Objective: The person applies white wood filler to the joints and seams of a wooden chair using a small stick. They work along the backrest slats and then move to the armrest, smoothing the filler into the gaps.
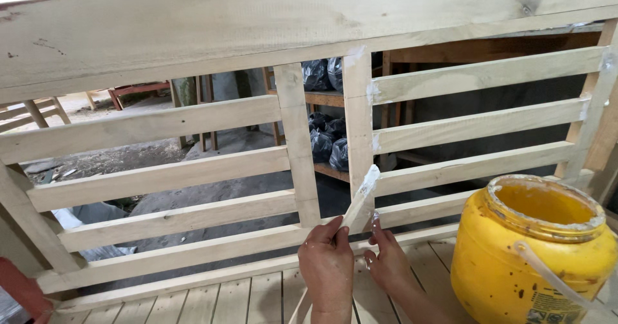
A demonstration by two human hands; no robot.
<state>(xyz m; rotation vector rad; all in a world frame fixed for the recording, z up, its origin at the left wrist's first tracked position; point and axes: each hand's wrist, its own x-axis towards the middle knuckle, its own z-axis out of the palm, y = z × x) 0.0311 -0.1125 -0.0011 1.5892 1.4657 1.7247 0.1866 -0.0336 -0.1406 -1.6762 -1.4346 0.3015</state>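
Observation:
My left hand (327, 265) grips the lower end of a flat wooden stick (362, 194) smeared with white filler. The stick's tip leans against a vertical post (358, 114) of a pale wooden slatted frame (161, 179). My right hand (388, 259) is just right of the left one, its putty-stained fingertips pinching the stick's lower edge. White filler patches show at the joints where the slats meet the post. Both hands are low in the middle, in front of the frame's bottom rail.
A yellow plastic bucket (534, 253) with a filler-crusted rim and a clear handle stands at the right on a planked wooden surface (251, 298). Behind the frame are black bags (325, 140) on a shelf, wooden furniture parts and bare ground.

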